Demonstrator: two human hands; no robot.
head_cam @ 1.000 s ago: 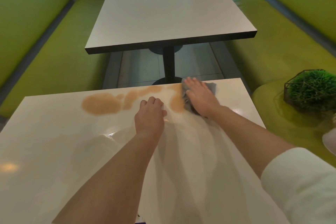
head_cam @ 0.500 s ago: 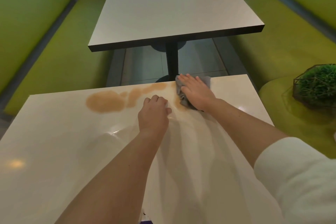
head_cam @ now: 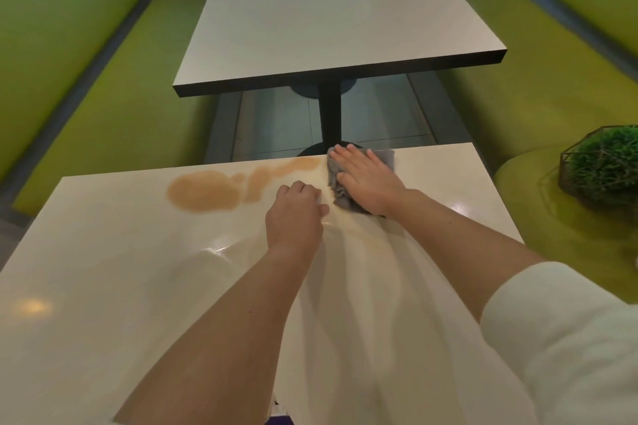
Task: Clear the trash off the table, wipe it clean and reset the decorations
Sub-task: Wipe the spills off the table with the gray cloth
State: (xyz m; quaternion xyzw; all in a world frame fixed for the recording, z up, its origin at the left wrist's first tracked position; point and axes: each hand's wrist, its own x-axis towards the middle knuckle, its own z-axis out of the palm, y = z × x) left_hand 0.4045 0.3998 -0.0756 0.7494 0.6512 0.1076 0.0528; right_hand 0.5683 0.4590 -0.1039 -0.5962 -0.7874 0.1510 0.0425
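Observation:
A brown spill (head_cam: 207, 191) spreads across the far part of the white table (head_cam: 103, 286). My right hand (head_cam: 367, 179) lies flat with straight fingers on a crumpled grey cloth (head_cam: 340, 188), pressing it onto the table near the far edge, at the right end of the spill. My left hand (head_cam: 295, 214) rests on the table just left of the cloth with its fingers curled under, holding nothing. A green plant ball in a dark wire geometric holder (head_cam: 604, 166) sits on the green bench at the right.
A second white table (head_cam: 328, 10) stands beyond, on a black post (head_cam: 329, 114). Green benches (head_cam: 114, 107) run along both sides. A white sleeve (head_cam: 559, 338) covers my right upper arm.
My right hand has slid the cloth a little toward the far edge and left, over the right end of the spill. The left hand has hardly moved.

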